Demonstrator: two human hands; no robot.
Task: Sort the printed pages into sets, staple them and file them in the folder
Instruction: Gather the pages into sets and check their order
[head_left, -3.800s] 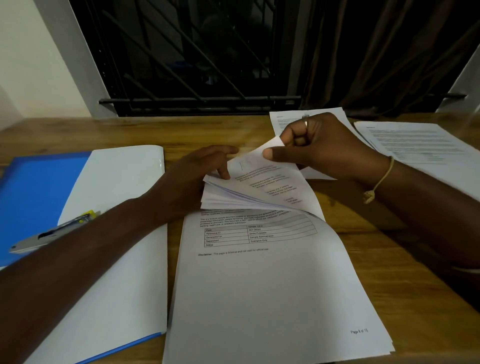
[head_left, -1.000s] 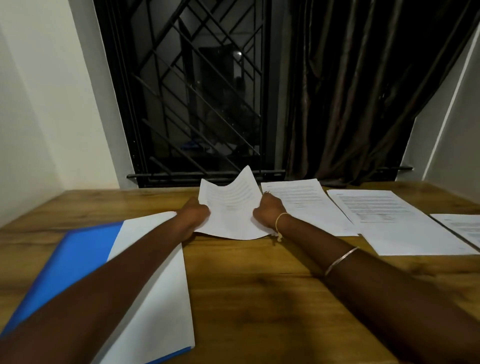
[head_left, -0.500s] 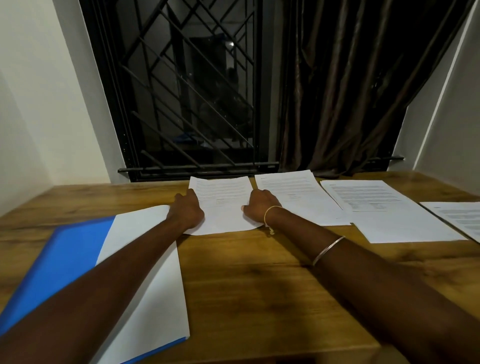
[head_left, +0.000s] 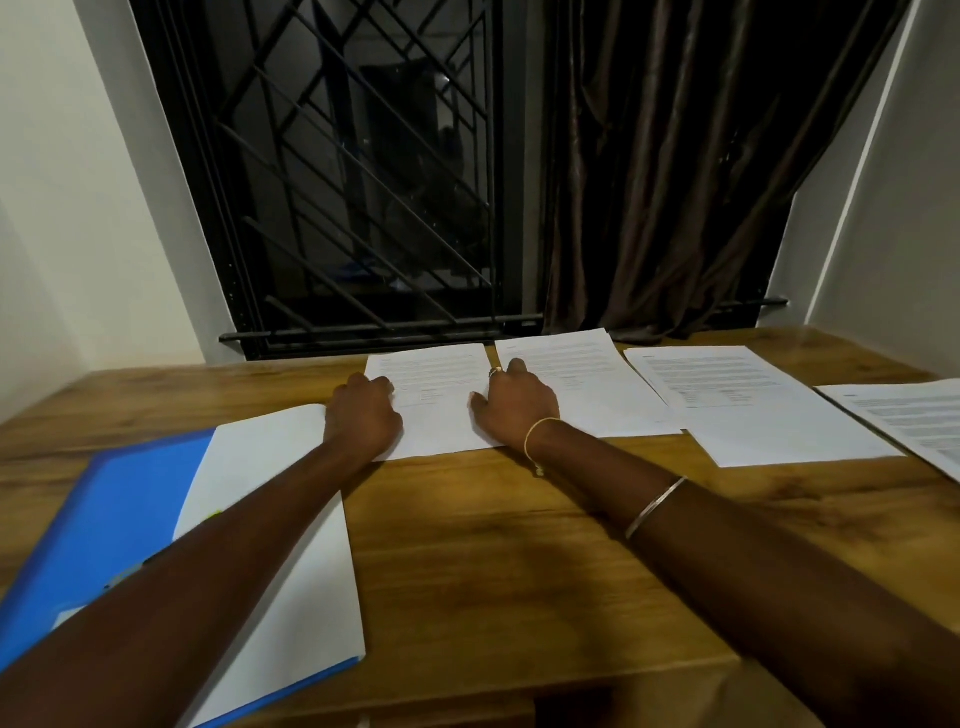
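A set of printed pages (head_left: 434, 400) lies flat on the wooden table (head_left: 519, 561) near the window. My left hand (head_left: 363, 415) sits on its left edge with the fingers curled over the pages. On the right edge rests my right hand (head_left: 514, 405), thumb spread on the paper and fingers reaching toward the gap beside the neighbouring set (head_left: 582, 379). Two more sets (head_left: 753, 410) (head_left: 919, 421) lie further right. The open blue folder (head_left: 104, 519) lies at the left with a white sheet (head_left: 280, 545) on it. My left forearm hides most of a stapler (head_left: 124, 571).
A barred window (head_left: 353, 182) and a dark curtain (head_left: 675, 156) stand right behind the table's far edge. White walls close in at both sides. Bare wood stretches between my forearms down to the near edge.
I lifted the pages from the near stack, squared them upright at the back, then laid them flat. Since half a second ago both hands stay on the pages' edges.
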